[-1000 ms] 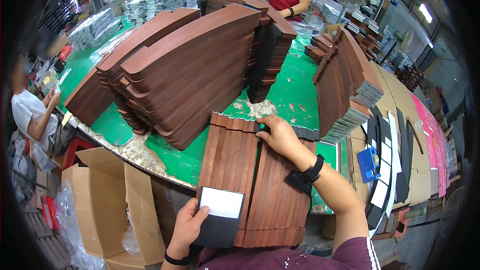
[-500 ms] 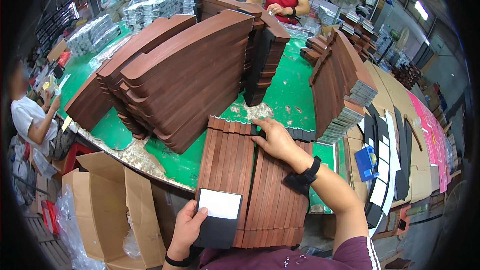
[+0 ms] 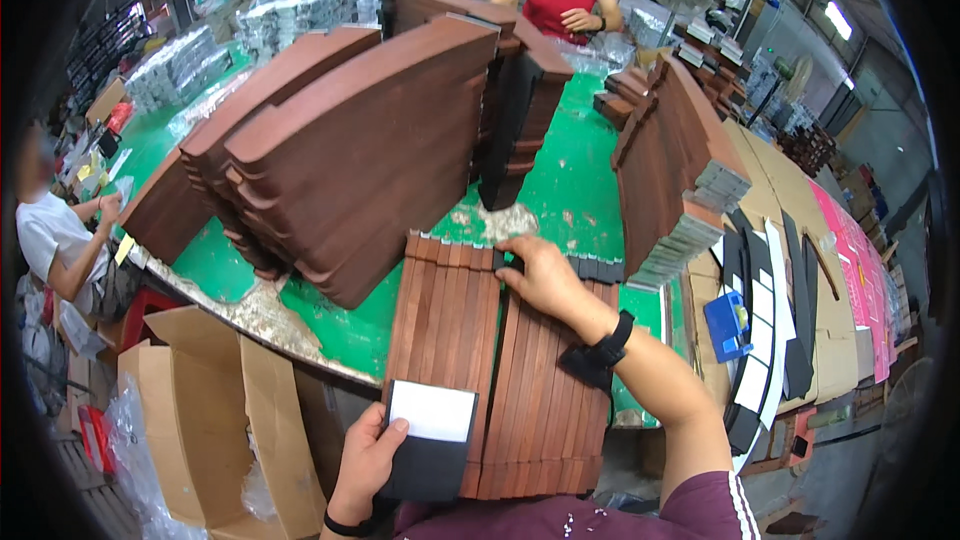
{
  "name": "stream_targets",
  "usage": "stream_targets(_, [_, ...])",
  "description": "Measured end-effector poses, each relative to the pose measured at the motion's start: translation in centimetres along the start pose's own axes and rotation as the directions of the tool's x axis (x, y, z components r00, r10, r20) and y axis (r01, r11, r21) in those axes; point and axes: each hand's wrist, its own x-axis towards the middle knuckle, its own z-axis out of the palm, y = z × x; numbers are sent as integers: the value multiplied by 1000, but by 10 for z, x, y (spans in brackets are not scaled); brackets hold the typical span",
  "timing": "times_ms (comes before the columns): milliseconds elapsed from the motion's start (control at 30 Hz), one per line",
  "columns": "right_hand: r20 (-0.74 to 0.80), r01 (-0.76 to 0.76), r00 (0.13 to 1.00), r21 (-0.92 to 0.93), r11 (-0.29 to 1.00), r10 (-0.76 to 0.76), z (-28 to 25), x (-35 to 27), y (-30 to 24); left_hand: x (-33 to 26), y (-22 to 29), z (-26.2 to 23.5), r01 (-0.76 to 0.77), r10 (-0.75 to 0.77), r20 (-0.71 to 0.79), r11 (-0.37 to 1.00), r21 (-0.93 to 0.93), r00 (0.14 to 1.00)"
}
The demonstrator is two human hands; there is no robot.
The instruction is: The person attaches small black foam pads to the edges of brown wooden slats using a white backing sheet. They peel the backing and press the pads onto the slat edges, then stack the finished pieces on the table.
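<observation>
My left hand (image 3: 372, 448) grips a black sheet piece (image 3: 425, 470) with a white panel (image 3: 432, 410) on its upper part, thumb on top. The piece lies over the near left part of a row of reddish-brown wooden slats (image 3: 440, 310). A second row of slats (image 3: 545, 390) lies beside it on the right, a narrow dark gap between them. My right hand (image 3: 545, 275) is at the far end of the slats by that gap. Its thumb and forefinger are curled together, and what they pinch is too small to make out. A black band is on each wrist.
Curved brown wooden pieces (image 3: 360, 150) stand in stacks on the green table (image 3: 570, 160), with another stack (image 3: 670, 160) at right. An open cardboard box (image 3: 205, 420) is at lower left. A blue plastic holder (image 3: 728, 327) lies right. Two people are at the table's far and left sides.
The view has shifted slightly, moving most things a little left. My right fingers have curled in more at the slats' far end. My left hand keeps hold of the black sheet piece.
</observation>
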Motion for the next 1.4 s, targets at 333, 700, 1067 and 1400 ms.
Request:
stream_targets(333, [114,-44,992,-60,997,50,-3,2,-2,1,-2,-1,12,-11,8,1000,-15,1000])
stream_targets(700, [100,31,995,-25,999,-28,-3,-3,9,2,-3,-2,2,-3,11,1000,11,1000])
stream_targets(1067, [58,5,998,48,999,-7,0,-5,9,3,-5,-4,24,-23,39,1000,-18,999])
stream_targets(1400, [-1,-42,999,15,999,42,3,-6,0,1,-7,-5,28,-27,25,999,-25,999])
